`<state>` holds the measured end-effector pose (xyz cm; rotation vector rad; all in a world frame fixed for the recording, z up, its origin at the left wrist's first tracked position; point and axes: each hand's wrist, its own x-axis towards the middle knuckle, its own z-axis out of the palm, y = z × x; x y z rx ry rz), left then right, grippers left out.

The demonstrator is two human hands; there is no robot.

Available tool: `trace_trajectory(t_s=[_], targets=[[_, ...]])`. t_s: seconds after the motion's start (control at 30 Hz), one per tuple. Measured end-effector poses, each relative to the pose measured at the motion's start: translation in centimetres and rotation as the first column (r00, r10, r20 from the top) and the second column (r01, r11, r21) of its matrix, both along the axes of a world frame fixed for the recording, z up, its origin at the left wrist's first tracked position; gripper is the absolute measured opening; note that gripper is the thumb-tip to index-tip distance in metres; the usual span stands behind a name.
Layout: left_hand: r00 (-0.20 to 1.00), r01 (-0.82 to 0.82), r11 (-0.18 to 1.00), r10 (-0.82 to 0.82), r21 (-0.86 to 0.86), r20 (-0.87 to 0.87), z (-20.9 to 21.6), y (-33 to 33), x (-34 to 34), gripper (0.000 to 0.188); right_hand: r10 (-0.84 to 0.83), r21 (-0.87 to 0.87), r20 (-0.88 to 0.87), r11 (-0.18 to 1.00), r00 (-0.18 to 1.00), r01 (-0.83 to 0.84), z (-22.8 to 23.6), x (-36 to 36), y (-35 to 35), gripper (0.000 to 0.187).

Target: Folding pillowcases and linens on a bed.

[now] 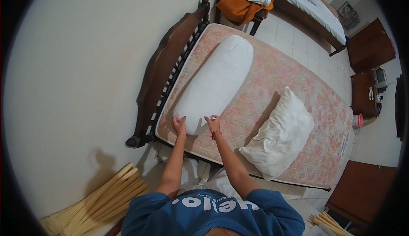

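Note:
A long white bolster [219, 80] lies slantwise along the headboard side of a bare mattress [268, 80] with a pink floral pattern. Both my arms reach forward to the bolster's near end. My left hand [179, 124] is at the left corner of that end, thumb and fingers apart. At its right corner is my right hand [213, 124], a red bracelet at the wrist, its fingers spread too. Both hands seem to touch the cover without closing on it. To the right, a wrinkled white pillow [281, 136] rests near the mattress's front edge.
A dark wooden headboard [170, 61] stands against the left wall. Beyond the mattress, an orange cloth [240, 8] and white fabric are piled up, and another bed [315, 12] stands behind. Pale rolled bundles [104, 197] lean at lower left. A pink bin [357, 120] is at right.

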<state>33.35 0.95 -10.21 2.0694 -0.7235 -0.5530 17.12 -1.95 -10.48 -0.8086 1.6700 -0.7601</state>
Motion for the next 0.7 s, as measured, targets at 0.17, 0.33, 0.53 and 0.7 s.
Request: trace_trajectory(t_s=[0.17,0.33,0.53,0.7], targets=[[0.740,0.009,0.971,0.153,0.238,-0.655,-1.7,-0.1,1.8,0.097,-0.148,0.183,-0.222,0.965,0.964,0.190,-3.3,3.5,-0.3,0.091],[0.691,-0.016,0.944,0.248,0.329,-0.678,-0.9,0.4,2.3,0.094,-0.426,0.774,0.296,0.632,0.855,0.046,-1.9,4.1,0.3,0.088],[0.759,0.392,0.834,-0.056,0.387,-0.648,1.7,-1.6,3.1,0.095,-0.267,0.514,0.647,0.844,0.714,-0.150,-0.5,1.3,0.5,0.098],[0.887,0.381,0.879,-0.259,0.288,-0.382,6.9,-1.2,2.7,0.075,-0.257,0.673,0.319,0.739,0.912,-0.026,7.9,1.3,-0.3,0.078]])
